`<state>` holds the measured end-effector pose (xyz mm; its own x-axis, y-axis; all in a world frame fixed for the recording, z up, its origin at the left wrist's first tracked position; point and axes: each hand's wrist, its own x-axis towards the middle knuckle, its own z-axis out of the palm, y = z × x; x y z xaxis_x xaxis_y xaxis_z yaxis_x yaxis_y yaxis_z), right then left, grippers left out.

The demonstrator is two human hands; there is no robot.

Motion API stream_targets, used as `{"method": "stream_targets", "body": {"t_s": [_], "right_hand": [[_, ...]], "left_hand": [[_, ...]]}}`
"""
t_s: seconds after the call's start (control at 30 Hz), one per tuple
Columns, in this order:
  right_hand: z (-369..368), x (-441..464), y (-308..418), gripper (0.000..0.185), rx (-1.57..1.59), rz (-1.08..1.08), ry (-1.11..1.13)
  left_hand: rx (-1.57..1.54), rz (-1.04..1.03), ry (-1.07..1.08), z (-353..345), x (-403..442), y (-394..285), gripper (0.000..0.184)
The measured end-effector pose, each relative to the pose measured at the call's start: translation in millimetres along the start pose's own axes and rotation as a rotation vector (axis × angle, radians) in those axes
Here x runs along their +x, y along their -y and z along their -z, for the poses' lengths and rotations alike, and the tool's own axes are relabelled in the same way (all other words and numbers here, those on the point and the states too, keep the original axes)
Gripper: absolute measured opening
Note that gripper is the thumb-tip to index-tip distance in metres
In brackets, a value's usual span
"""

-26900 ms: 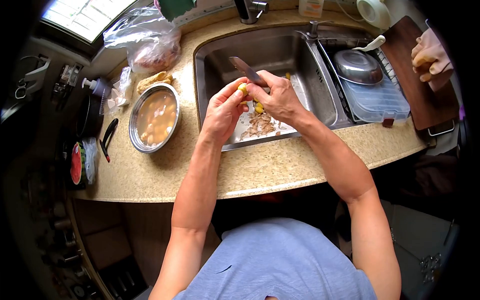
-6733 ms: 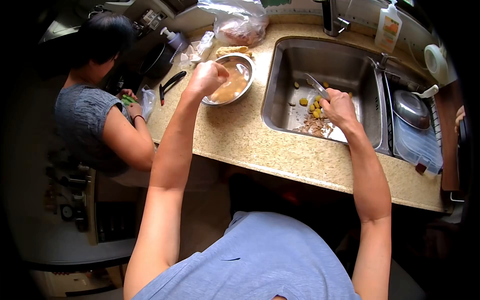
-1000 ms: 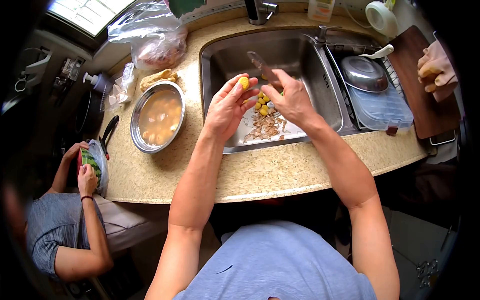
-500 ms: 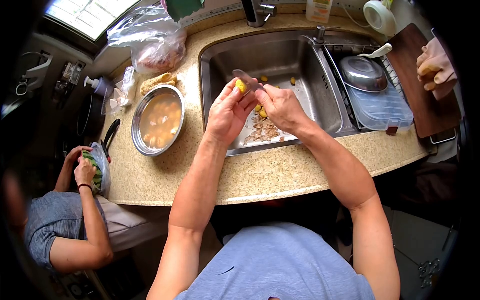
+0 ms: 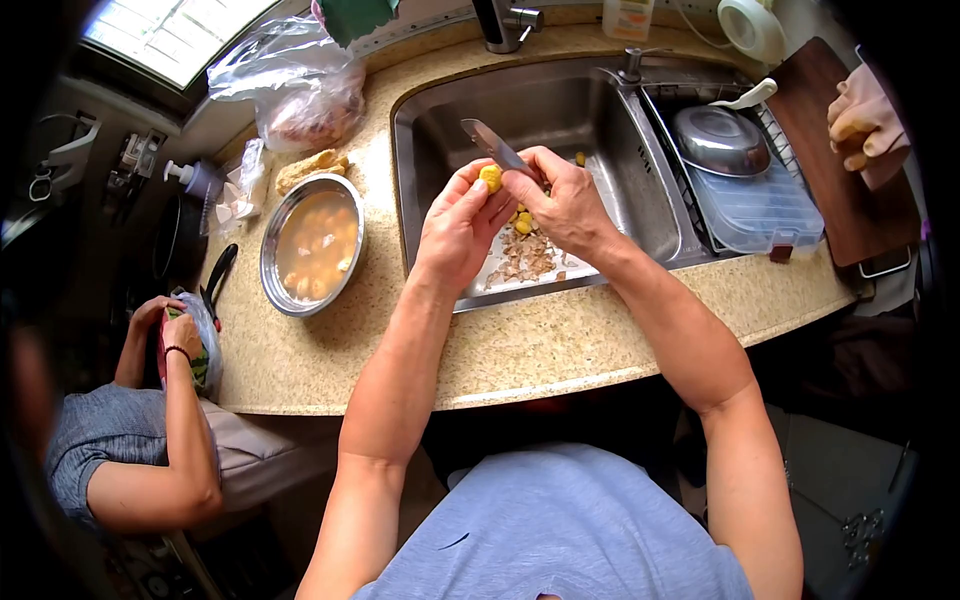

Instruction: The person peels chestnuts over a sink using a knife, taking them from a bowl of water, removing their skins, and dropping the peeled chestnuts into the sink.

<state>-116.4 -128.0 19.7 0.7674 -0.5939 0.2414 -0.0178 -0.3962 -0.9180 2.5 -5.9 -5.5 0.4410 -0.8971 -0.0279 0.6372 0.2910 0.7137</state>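
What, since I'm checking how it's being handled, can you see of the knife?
The knife shows mainly as a grey, metal-looking blade with a slight shine and a blunt-looking end. It is held in the grip of the right hand, which hides the handle. The blade slants away from the person and toward their left, raised over the sink. It lies close to the yellow piece in the left hand; whether they touch is unclear.

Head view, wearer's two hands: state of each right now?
Left hand: closed, pinching a small yellow piece.
Right hand: closed, holding a knife.
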Motion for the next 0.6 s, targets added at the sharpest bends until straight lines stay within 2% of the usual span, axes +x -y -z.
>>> {"method": "stream_targets", "body": {"t_s": [0.03,0.1,0.17,0.33,0.47,0.53,0.6], "right_hand": [[1,0,2,0.02,0.11,0.052,-0.017],[4,-1,-1,0.019,0.117,0.025,-0.001],[3,1,-6,0.018,0.251,0.0,-0.004],[4,2,-4,0.016,0.259,-0.03,-0.004],[6,1,-4,0.019,0.135,0.032,-0.036],[6,2,-3,0.019,0.114,0.078,-0.044],[5,1,-5,0.019,0.075,0.117,-0.033]], "left_hand": [[-0.003,0.004,0.003,-3,-1,1,0.027],[0.071,0.015,0.024,-8,-2,3,0.025],[0.087,0.002,0.028,-12,-3,1,0.029],[0.333,0.041,-0.102,-9,-4,-4,0.032],[0.333,0.048,-0.071,-5,-5,-9,0.031],[0.145,0.119,-0.028,-10,-6,-16,0.032],[0.182,0.118,-0.053,-11,-5,-15,0.032]]}}
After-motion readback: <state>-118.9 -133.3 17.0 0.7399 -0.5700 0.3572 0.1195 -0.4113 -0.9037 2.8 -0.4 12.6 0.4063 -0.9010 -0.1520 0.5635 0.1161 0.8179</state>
